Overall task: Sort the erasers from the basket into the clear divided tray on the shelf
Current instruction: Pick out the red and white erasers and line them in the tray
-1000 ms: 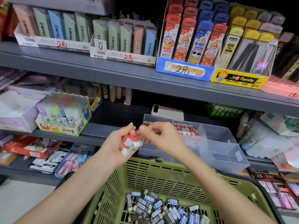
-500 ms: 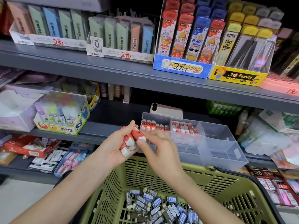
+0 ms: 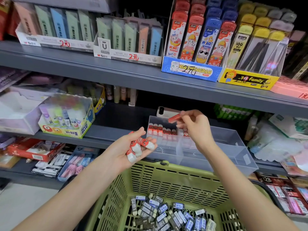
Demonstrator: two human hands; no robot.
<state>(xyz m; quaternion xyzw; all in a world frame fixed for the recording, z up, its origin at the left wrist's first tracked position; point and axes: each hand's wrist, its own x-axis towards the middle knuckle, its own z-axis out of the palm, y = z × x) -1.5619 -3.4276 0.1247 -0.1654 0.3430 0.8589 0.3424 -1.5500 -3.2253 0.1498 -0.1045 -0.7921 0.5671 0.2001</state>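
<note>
1. Grey store shelving (image 3: 116, 72) fills the head view and is stocked with stationery. Pastel lead packs (image 3: 73, 29) line the upper board, with a blue cat-printed display box (image 3: 191, 69) and a yellow display box (image 3: 248, 79) to their right.
2. On the lower shelf board (image 3: 120, 132), a box of glue sticks (image 3: 66, 120) stands at the left. The clear divided tray (image 3: 233, 155) sits at the front edge, right of centre. A white phone (image 3: 166, 111) lies just behind the tray's back wall.
3. The tray's back-left compartment holds a row of red-sleeved erasers (image 3: 161, 130), standing upright side by side against the back wall.
4. My left hand (image 3: 120, 152) is palm up just left of the tray, above the far rim of the basket. Its fingers are cupped round a small bunch of red-and-white erasers (image 3: 136, 147).
5. My right hand (image 3: 195, 125) is raised over that back-left compartment. It pinches one red eraser (image 3: 174, 118) between thumb and fingertips. That eraser is tilted and hangs apart from the row below it.
6. The green basket (image 3: 175, 180) sits under both my forearms, right in front of the shelf. A heap of dark- and blue-sleeved erasers (image 3: 166, 212) lies loose on its floor.
</note>
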